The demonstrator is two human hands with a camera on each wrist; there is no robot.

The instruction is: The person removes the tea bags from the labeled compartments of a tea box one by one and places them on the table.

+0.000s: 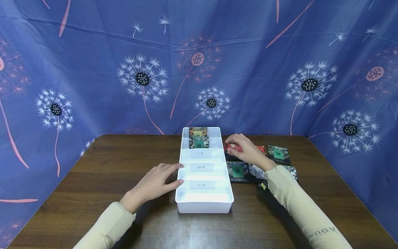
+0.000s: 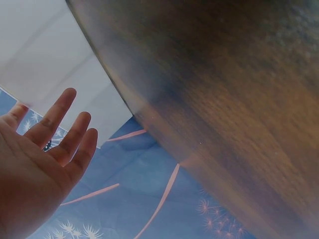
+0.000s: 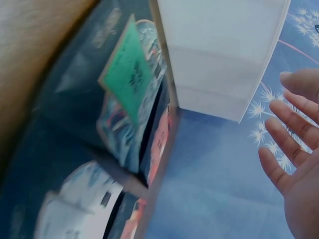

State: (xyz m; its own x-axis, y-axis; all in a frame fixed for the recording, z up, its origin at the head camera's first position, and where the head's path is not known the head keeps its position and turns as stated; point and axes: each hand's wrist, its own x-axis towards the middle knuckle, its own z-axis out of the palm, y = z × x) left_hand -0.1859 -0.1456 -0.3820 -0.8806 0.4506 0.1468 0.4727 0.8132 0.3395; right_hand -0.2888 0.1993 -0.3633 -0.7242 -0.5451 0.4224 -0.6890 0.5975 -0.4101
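Observation:
A long white divided box [image 1: 205, 208] stands mid-table, with printed labels on its nearer partitions. My left hand [image 1: 154, 184] rests its fingertips against the box's left rim, fingers spread. In the far compartments lie a brown-patterned sachet [image 1: 198, 131] and a green-labelled dark sachet [image 1: 199, 143]. Right of the box, my right hand [image 1: 248, 151] hovers over a red-patterned sachet [image 1: 233, 147], fingers loosely bent; the right wrist view shows nothing in its grasp. Below lie another green-labelled sachet [image 1: 237, 172] and a white-labelled one [image 1: 256, 171], the latter partly covered by the arm.
Farther right are a second red sachet [image 1: 261, 149], a green-labelled sachet [image 1: 278, 154] and one partly under the sleeve [image 1: 291, 171]. A small black item with a yellow mark [image 1: 263, 186] sits by the forearm. A blue dandelion-print cloth [image 1: 248, 86] hangs behind the wooden table [image 1: 130, 152].

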